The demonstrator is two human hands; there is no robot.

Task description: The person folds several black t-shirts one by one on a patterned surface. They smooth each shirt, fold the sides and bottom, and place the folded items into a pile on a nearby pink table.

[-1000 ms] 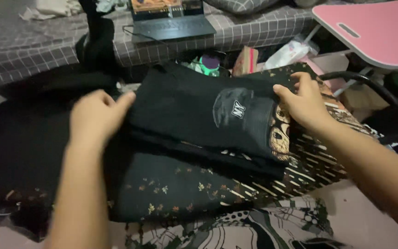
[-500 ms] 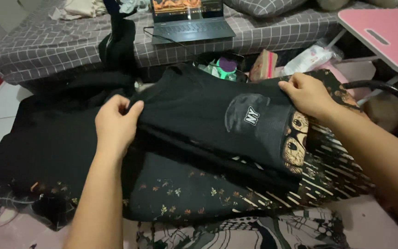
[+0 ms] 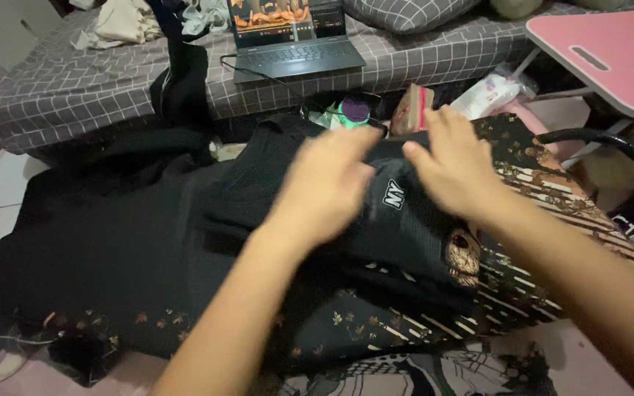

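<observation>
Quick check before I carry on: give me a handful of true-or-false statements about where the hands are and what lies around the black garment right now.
1. Both hands rest on top of the folded black garment. True: the left hand and the right hand lie on it close together.
2. The laptop is shut. False: it stands open with its screen lit.
3. The laptop sits on a grey checked bed cover. True.
4. The small table at the upper right is blue. False: it is pink.
5. The black garment lies on a bare tiled floor. False: it lies on dark cloth with a gold pattern.
</observation>
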